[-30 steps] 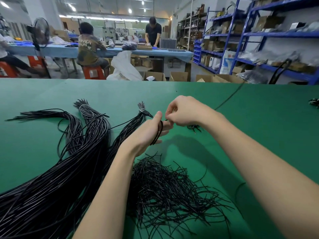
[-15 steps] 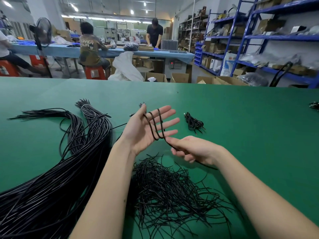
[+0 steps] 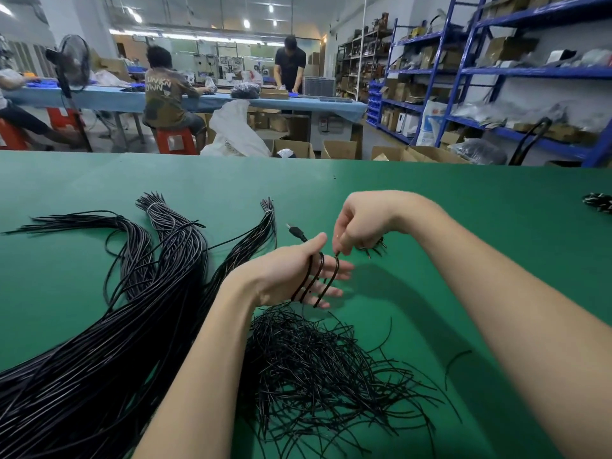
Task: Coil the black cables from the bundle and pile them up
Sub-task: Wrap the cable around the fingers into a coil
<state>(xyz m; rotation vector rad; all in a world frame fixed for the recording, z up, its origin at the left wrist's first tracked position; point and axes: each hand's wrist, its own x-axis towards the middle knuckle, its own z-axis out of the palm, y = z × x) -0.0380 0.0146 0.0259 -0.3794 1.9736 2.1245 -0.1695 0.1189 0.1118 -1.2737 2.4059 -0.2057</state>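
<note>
A thick bundle of long black cables [image 3: 109, 329] fans across the left of the green table [image 3: 463, 226], its tied ends pointing away from me. My left hand [image 3: 291, 276] is held flat over the table with straight fingers, and a black cable [image 3: 314, 279] loops around them in about three turns. Its plug [image 3: 296, 231] sticks out past my thumb. My right hand [image 3: 364, 223] hovers just above the left fingers and pinches the running end of that cable. A small coiled cable [image 3: 374, 248] lies on the table behind my right hand, partly hidden.
A loose heap of short black ties [image 3: 318, 369] lies on the table under my forearms. Another dark cable piece [image 3: 599, 202] sits at the far right edge. Beyond the table are cardboard boxes, blue shelving, and people at a blue workbench.
My right hand rose from below the left fingers to above them, carrying the cable end around for another turn. The left hand stayed flat in place.
</note>
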